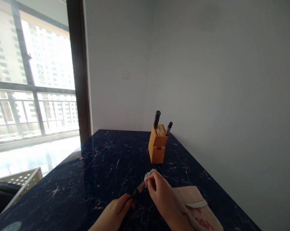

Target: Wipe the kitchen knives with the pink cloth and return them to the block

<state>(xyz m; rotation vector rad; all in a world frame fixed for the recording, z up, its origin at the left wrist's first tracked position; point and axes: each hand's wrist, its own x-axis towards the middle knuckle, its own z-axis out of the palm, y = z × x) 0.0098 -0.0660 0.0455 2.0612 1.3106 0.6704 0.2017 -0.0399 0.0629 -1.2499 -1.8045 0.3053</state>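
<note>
My left hand is closed round the dark handle of a black-handled blade, which points up and to the right. A bit of red shows by the handle; whether it is a knife or scissors I cannot tell. Crumpled white tissue or cloth is pinched in the fingers of my right hand, against the far end of the blade. The blade's tip is hidden there. Beneath my right forearm lies a folded beige towel with red lettering.
Beyond my hands a wooden knife block stands upright on the dark blue marbled table. It holds a black-handled knife and another black-and-silver handle. A grey wall runs along the right; a pale perforated chair or crate stands at left.
</note>
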